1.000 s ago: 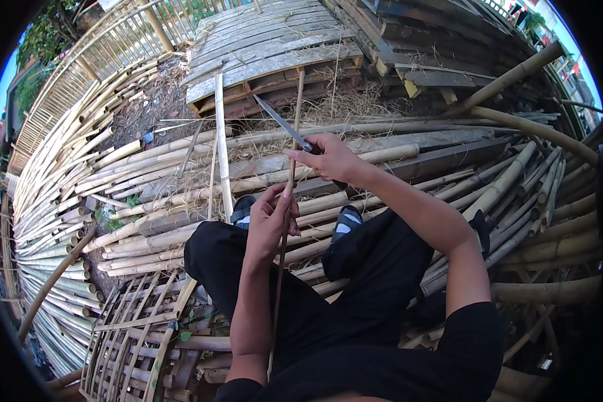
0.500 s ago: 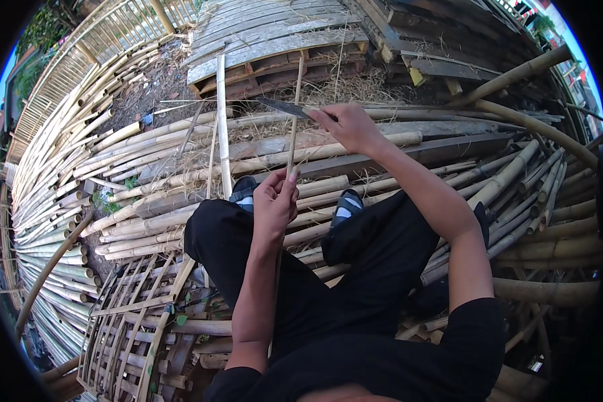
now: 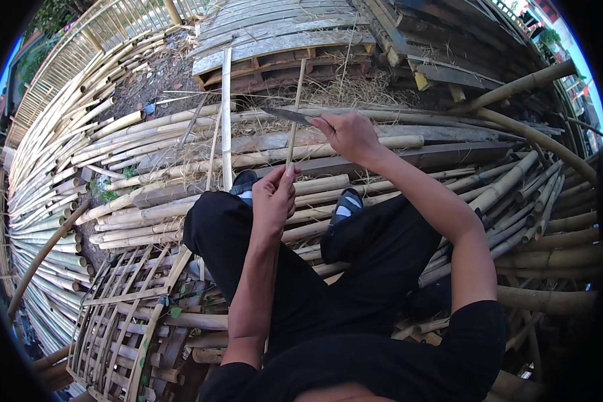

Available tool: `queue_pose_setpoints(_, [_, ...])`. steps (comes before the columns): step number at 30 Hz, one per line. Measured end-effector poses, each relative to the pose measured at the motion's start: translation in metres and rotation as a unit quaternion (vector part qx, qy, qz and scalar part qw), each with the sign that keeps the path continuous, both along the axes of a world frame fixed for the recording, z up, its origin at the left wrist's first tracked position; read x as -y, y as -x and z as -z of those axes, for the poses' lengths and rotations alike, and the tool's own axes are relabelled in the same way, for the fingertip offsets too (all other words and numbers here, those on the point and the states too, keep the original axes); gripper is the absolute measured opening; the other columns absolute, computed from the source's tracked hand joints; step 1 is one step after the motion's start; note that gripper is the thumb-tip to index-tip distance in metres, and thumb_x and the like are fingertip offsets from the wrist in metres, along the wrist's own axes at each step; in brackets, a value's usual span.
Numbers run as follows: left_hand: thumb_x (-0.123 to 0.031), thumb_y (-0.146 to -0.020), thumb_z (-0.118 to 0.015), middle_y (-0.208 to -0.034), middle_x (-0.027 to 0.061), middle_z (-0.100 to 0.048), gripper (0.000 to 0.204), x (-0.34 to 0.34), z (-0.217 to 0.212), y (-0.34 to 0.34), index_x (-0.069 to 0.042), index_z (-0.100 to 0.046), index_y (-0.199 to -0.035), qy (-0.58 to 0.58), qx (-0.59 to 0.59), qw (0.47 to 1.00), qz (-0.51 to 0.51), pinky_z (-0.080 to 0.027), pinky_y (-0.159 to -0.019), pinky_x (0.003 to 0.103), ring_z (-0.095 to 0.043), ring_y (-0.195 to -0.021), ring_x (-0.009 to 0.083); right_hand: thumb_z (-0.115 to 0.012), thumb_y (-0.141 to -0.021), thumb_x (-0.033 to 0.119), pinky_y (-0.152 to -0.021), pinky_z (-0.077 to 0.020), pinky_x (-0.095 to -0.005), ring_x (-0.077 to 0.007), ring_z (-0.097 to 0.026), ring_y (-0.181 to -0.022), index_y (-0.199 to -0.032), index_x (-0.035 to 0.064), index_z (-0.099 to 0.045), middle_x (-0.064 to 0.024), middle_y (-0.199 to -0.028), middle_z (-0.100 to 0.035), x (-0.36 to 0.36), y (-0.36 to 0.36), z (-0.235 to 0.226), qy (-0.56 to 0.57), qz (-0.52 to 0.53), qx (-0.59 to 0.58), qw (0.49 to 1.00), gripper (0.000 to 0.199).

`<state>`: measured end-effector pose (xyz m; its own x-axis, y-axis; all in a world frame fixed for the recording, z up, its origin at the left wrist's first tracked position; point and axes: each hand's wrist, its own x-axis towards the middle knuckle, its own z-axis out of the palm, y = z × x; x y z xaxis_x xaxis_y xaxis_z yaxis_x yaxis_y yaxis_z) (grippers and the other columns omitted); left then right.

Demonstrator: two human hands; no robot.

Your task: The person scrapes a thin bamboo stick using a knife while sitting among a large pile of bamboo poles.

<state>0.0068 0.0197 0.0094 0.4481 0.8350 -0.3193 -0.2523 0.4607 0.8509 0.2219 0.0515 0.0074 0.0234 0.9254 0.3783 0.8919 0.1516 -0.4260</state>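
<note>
My left hand [image 3: 273, 197] is closed around a thin bamboo strip [image 3: 293, 142], with the thumb lying along it. The strip stands lengthwise in front of me, its far end beyond both hands and its near part passing down beside my left forearm. In my right hand [image 3: 350, 139] is a knife [image 3: 285, 114], gripped by its handle. Its dark blade points left and crosses the strip's far part; whether the edge bites into it I cannot make out. A wider pale bamboo slat [image 3: 226, 120] lies just left of the strip.
Bamboo poles [image 3: 201, 164] cover the ground around my feet. A wooden pallet [image 3: 281, 33] lies at the far side, with stacked timber [image 3: 449, 40] to its right. A woven bamboo lattice [image 3: 124, 321] is at the near left, and thick poles [image 3: 526, 86] slant in at the right.
The whole view has shifted slightly. My right hand and the knife are a little nearer to me, and the blade lies slightly flatter across the strip. Both grips are unchanged.
</note>
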Motion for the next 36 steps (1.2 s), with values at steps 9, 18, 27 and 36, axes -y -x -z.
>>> queue_pose_setpoints(9, [-0.019, -0.097, -0.053, -0.056, -0.0095, -0.035, 0.022, 0.000, -0.002, 0.003, 0.002, -0.061, -0.099, -0.012, -0.011, 1.000, 0.011, -0.019, -0.037, 0.019, -0.027, -0.042, -0.0008, -0.045, -0.097, 0.041, -0.049, -0.0453, -0.0462, -0.0378, -0.058, -0.053, -0.070, 0.0064, -0.059, -0.0172, -0.054, -0.056, 0.010, 0.001, -0.007, 0.023, -0.011, 0.030, 0.999, 0.046])
queue_pose_setpoints(18, [-0.019, -0.097, -0.054, -0.056, -0.0093, -0.037, 0.022, -0.003, -0.002, 0.005, 0.002, -0.062, -0.098, -0.027, -0.036, 0.999, 0.001, -0.020, -0.037, 0.018, -0.028, -0.042, -0.0008, -0.050, -0.095, 0.038, -0.051, -0.0437, -0.0460, -0.0378, -0.060, -0.060, -0.079, 0.0078, -0.065, -0.0171, -0.058, -0.057, 0.016, 0.013, 0.000, 0.003, -0.063, 0.003, 0.998, 0.037])
queue_pose_setpoints(27, [-0.019, -0.096, -0.056, -0.056, -0.0088, -0.038, 0.022, 0.001, 0.001, 0.003, 0.002, -0.063, -0.096, -0.031, -0.046, 0.998, 0.001, -0.020, -0.037, 0.019, -0.028, -0.042, -0.0008, -0.047, -0.096, 0.041, -0.048, -0.0472, -0.0460, -0.0361, -0.060, -0.054, -0.075, 0.0074, -0.063, -0.0159, -0.055, -0.057, 0.018, 0.013, 0.004, -0.008, -0.051, 0.036, 0.998, 0.043])
queue_pose_setpoints(36, [-0.018, -0.097, -0.055, -0.056, -0.0104, -0.034, 0.023, 0.004, 0.003, 0.004, 0.002, -0.059, -0.104, -0.026, -0.064, 0.998, 0.013, -0.017, -0.037, 0.019, -0.026, -0.041, -0.0016, -0.046, -0.096, 0.041, -0.048, -0.0476, -0.0441, -0.0362, -0.060, -0.054, -0.072, 0.0063, -0.061, -0.0162, -0.056, -0.058, 0.010, 0.012, -0.001, 0.015, -0.008, 0.052, 0.999, 0.045])
